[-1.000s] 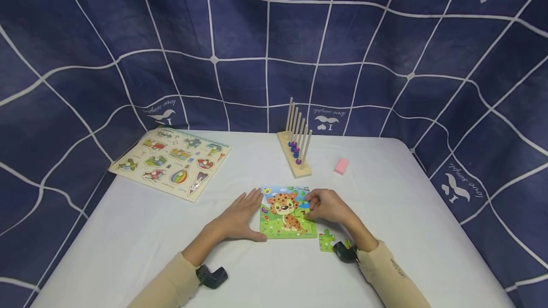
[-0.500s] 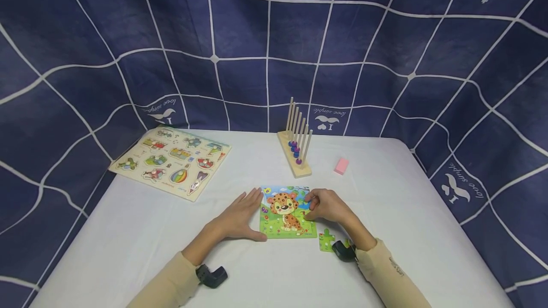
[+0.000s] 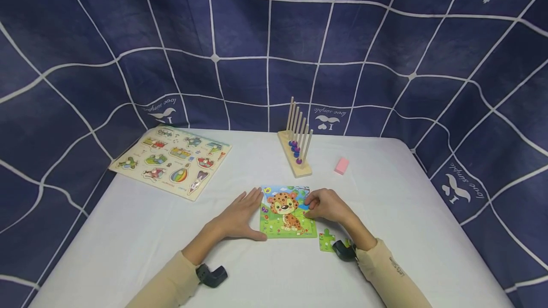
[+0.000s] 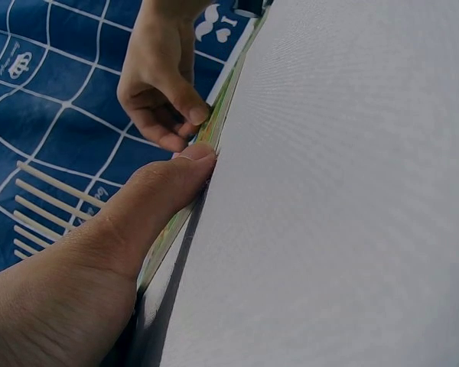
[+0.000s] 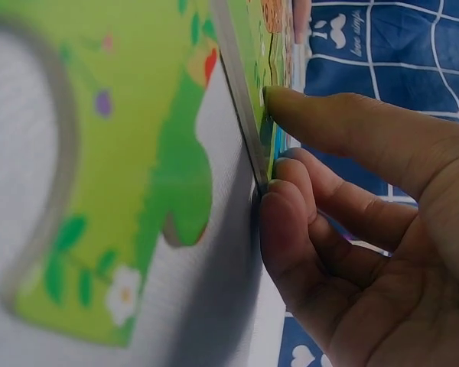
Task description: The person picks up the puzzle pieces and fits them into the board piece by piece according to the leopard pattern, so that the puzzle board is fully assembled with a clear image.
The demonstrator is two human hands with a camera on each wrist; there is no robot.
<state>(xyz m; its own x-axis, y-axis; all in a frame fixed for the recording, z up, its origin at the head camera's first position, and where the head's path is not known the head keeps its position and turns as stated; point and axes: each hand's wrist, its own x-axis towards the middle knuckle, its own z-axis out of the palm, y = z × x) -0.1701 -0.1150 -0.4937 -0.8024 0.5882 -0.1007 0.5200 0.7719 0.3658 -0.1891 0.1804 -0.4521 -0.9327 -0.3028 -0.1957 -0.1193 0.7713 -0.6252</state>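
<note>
A square jigsaw puzzle (image 3: 284,213) with a leopard cub on green grass lies flat on the table. My left hand (image 3: 239,220) rests against its left side, fingers stretched and the thumb (image 4: 176,172) at the near left corner. At the right side, my right hand (image 3: 329,206) has curled fingers and pinches a puzzle piece, mostly hidden by the fingers. In the right wrist view the thumb (image 5: 314,111) touches the picture surface, while the other fingers bend at the board's edge. A loose green puzzle piece (image 3: 326,240) lies near the puzzle's lower right corner.
Another green piece (image 3: 348,242) is partly hidden under the right wrist camera. Behind the puzzle stands a wooden peg rack (image 3: 301,169) with purple and blue beads. A pink block (image 3: 341,166) lies right of it, and a picture knob board (image 3: 171,163) at the back left.
The right fingertips have shifted very slightly over the puzzle's right side, and the dark spot by the thumb is less visible. The left hand stays in place.
</note>
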